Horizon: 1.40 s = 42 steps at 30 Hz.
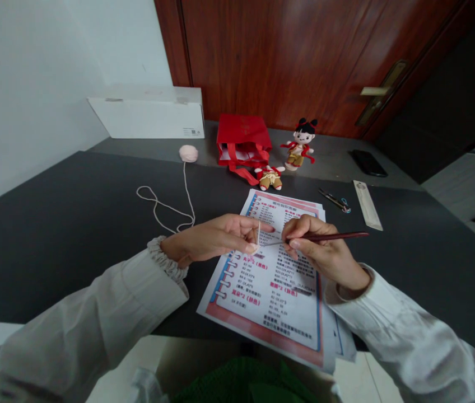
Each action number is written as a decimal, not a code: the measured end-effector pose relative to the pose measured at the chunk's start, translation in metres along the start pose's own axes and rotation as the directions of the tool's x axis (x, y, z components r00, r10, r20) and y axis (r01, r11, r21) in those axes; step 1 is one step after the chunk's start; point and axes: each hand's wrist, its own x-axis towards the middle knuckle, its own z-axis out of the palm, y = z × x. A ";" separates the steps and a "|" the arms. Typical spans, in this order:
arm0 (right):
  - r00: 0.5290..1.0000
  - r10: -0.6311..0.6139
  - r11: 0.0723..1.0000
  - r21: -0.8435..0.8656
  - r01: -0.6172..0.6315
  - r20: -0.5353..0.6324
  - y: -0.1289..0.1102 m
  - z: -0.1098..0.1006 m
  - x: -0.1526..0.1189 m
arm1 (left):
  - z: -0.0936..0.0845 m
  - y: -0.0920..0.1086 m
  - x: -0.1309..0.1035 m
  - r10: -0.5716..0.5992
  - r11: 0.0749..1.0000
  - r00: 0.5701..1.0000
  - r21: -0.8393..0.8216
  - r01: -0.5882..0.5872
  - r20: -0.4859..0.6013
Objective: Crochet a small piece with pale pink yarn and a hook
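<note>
My left hand [224, 238] pinches pale pink yarn [258, 232] between thumb and fingers, with a strand running up over the index finger. A small bit of crochet work at the thumb tip is too small to make out well. In my right hand [319, 246] is a crochet hook [342, 236] with a dark reddish handle, its thin metal shaft pointing left to the yarn at my left thumb. Beneath both hands lie printed pattern sheets [262, 324]. The yarn trails back in loops to a small pink ball [189, 153].
Behind the sheets are a red gift bag [243, 131], a headless crocheted doll body [270, 178] and a finished doll [301, 144]. To the right lie small scissors [334, 198], a white strip package [367, 206] and a black phone [368, 163]. A white box [153, 117] stands at back left.
</note>
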 end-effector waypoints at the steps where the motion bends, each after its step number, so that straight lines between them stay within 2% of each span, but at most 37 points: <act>1: 1.000 0.016 0.999 0.029 -0.016 0.008 -0.001 0.000 0.000 | 0.000 0.001 0.000 -0.004 1.000 1.000 0.004 0.004 0.021; 3: 0.998 0.060 0.993 0.100 -0.061 0.008 -0.003 0.001 0.001 | 0.001 0.002 0.000 -0.002 1.000 0.999 0.018 0.001 0.049; 5: 0.992 0.126 0.975 0.185 -0.123 -0.002 -0.004 0.003 0.003 | 0.004 0.002 0.000 0.018 0.999 0.999 0.047 -0.020 0.029; 9: 0.968 0.245 0.919 0.331 -0.213 -0.059 0.002 0.010 0.004 | 0.016 0.000 0.004 0.135 0.981 0.979 0.160 -0.110 -0.153; 12: 0.959 0.240 0.923 0.342 -0.177 -0.151 0.007 0.019 0.005 | 0.024 -0.002 0.007 0.231 0.941 0.938 0.306 -0.147 -0.260; 14: 0.956 0.197 0.947 0.295 -0.127 -0.220 0.009 0.023 0.004 | 0.027 -0.003 0.009 0.274 0.925 0.914 0.343 -0.165 -0.298; 17: 0.957 0.106 0.983 0.171 -0.061 -0.270 0.010 0.023 0.004 | 0.028 -0.005 0.010 0.275 0.926 0.901 0.346 -0.155 -0.334; 22: 0.976 -0.063 0.998 -0.029 0.058 -0.207 0.010 0.014 0.001 | 0.027 -0.005 0.009 0.256 0.935 0.900 0.325 -0.139 -0.352; 27: 0.965 -0.170 0.971 -0.200 0.130 -0.202 0.011 0.014 -0.004 | 0.027 -0.003 0.008 0.259 0.937 0.886 0.323 -0.134 -0.384; 33: 0.951 -0.224 0.930 -0.337 0.143 -0.213 0.012 0.019 -0.008 | 0.029 -0.006 0.009 0.283 0.925 0.886 0.348 -0.152 -0.366; 42: 0.959 -0.219 0.937 -0.312 0.156 -0.179 0.012 0.017 -0.006 | 0.026 -0.007 0.008 0.287 0.923 0.879 0.355 -0.149 -0.380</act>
